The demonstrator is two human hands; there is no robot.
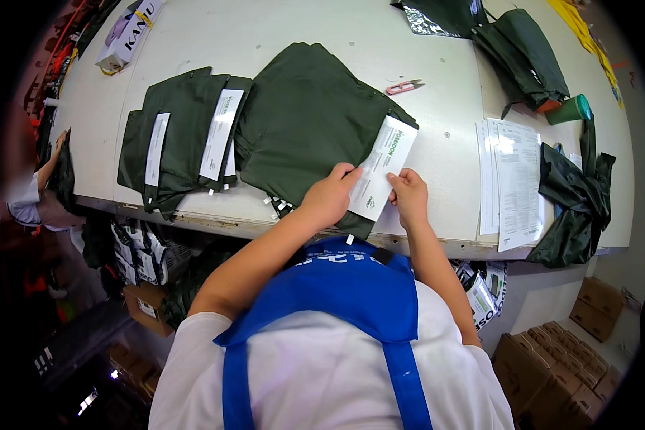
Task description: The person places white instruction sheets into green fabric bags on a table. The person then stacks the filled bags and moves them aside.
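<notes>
A folded dark green garment [312,118] lies in front of me, with a white printed card [385,165] over its right edge. My left hand [331,193] is closed at the card's left edge, its thumb and fingertips against the card and the cloth. At the opposite edge, my right hand [411,197] has its thumb on the card and its other fingers curled in. Further left, more folded dark green garments [183,107] overlap one another, each with a similar white card [221,136] along its side. Small white tags stick out below the garments.
Small red-handled thread snips [404,87] lie beyond the card. To the right are paper sheets [517,179], crumpled dark cloth [573,208] and a green cylinder [570,110]. A white box [127,36] stands far left; another person's hand [59,147] is near the table's left edge.
</notes>
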